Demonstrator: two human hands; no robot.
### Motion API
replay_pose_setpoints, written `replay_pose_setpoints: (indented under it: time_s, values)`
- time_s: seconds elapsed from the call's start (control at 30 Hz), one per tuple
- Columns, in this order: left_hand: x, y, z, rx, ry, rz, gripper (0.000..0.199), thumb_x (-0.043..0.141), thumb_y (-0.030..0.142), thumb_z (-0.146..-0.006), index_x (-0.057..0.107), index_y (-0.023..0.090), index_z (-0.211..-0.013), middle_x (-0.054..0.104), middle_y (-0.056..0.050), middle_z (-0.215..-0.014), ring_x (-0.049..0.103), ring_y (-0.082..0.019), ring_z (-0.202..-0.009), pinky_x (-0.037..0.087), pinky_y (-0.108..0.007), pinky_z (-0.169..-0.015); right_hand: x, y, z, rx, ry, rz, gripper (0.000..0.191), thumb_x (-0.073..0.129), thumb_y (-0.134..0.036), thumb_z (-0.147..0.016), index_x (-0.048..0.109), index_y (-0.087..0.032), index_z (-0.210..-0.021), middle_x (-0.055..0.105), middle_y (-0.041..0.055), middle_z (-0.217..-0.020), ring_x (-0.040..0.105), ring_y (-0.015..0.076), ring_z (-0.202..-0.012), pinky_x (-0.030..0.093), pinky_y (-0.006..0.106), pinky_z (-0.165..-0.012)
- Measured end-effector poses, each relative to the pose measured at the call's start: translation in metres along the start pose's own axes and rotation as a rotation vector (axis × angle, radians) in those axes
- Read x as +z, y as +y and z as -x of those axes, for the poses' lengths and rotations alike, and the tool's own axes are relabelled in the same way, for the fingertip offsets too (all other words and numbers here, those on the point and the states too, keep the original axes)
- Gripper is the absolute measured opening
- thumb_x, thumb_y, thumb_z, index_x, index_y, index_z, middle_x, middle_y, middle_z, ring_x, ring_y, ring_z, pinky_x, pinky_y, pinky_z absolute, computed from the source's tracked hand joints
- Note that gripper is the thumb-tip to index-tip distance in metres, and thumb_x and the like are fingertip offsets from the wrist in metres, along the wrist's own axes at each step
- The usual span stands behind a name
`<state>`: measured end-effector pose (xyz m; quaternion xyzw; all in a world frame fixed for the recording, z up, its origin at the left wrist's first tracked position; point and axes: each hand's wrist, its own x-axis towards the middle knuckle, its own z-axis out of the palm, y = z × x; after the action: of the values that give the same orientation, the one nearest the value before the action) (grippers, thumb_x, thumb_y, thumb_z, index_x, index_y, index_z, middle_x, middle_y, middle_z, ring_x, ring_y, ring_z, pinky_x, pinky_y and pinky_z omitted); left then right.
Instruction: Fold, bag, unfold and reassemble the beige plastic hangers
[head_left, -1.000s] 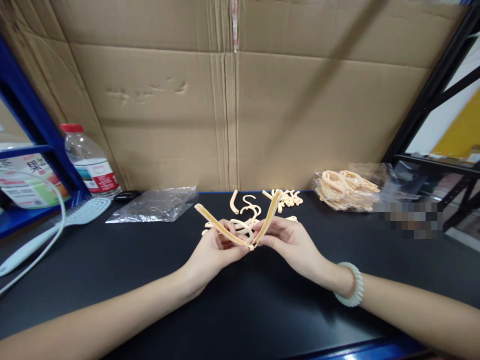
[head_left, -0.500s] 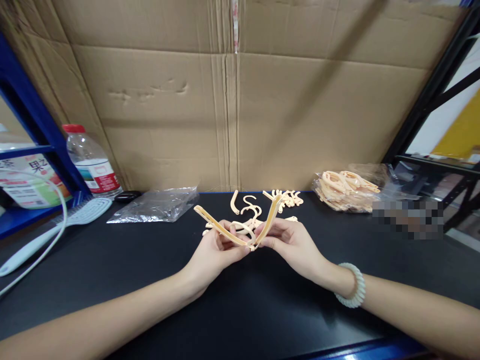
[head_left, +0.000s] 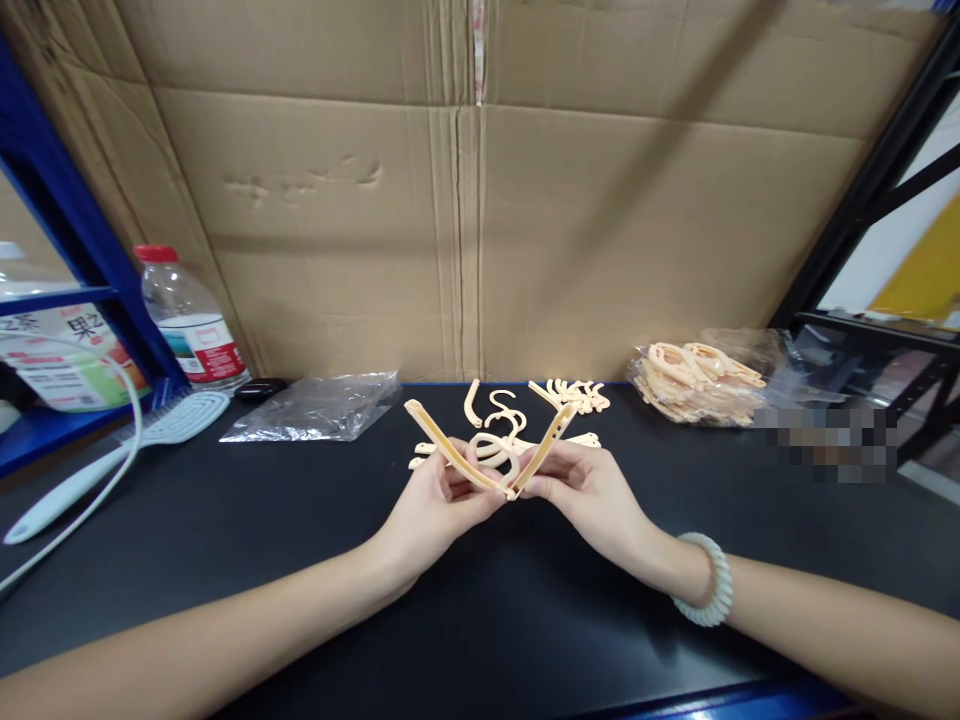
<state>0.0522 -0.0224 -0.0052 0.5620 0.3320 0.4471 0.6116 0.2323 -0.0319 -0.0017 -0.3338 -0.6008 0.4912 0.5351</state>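
Observation:
A cream plastic folding clothes hanger (head_left: 459, 460) is held above the black table, its two arms raised in a V and its curved hook pointing away from me. My left hand (head_left: 427, 505) is closed around the left arm near the central joint, thumb along the lower edge. On the other side, my right hand (head_left: 600, 495) pinches the right arm close to the same joint. Fingers partly cover the joint. Just beyond lie more hanger pieces, among them hooks (head_left: 511, 415), a loose arm (head_left: 472, 404) and a cluster of small pieces (head_left: 577, 396).
A clear bag of hanger parts (head_left: 694, 385) lies at the back right. To the left are a flat plastic bag (head_left: 315, 408), a hairbrush (head_left: 176, 420), a cable and a red-capped bottle (head_left: 195, 325). Cardboard (head_left: 337, 200) stands behind the table; shelf frames flank it.
The hanger has tilted slightly in my hands: its left arm's tip is higher and its right arm's tip lower. Both hands keep their hold. The view has shifted a little.

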Motion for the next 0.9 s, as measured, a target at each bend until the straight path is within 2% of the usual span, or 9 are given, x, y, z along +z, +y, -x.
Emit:
replay_pose_setpoints:
  time_s: [0.43, 0.73, 0.9]
  values:
    - [0.0002, -0.0046, -0.0011, 0.035, 0.010, -0.040, 0.040, 0.077, 0.015, -0.067, 0.040, 0.021, -0.083, 0.067, 0.005, -0.076, 0.067, -0.014, -0.081, 0.051, -0.031, -0.083, 0.0003, 0.0032, 0.0023, -0.012, 0.015, 0.037, 0.015, 0.068, -0.011, -0.067, 0.072, -0.021, -0.078, 0.071, -0.0012, -0.075, 0.066, 0.0148, -0.070, 0.055, 0.030, -0.075]
    - [0.0022, -0.0041, 0.0000, 0.044, 0.025, -0.062, 0.040, 0.076, 0.017, -0.067, 0.040, 0.022, -0.083, 0.068, 0.003, -0.079, 0.069, -0.018, -0.084, 0.052, -0.035, -0.085, 0.0013, 0.0033, 0.0048, -0.010, 0.038, 0.090, 0.014, 0.067, -0.009, -0.066, 0.070, -0.020, -0.074, 0.070, -0.0016, -0.072, 0.067, 0.0147, -0.070, 0.055, 0.028, -0.072]
    - [0.0015, -0.0070, 0.0000, 0.052, 0.022, -0.052, 0.037, 0.076, 0.017, -0.069, 0.042, 0.021, -0.083, 0.069, 0.003, -0.079, 0.068, -0.015, -0.083, 0.052, -0.032, -0.084, 0.0032, 0.0034, 0.0066, -0.001, 0.049, 0.118, 0.009, 0.068, -0.012, -0.067, 0.069, -0.018, -0.074, 0.071, 0.0008, -0.075, 0.068, 0.0159, -0.073, 0.056, 0.028, -0.072]
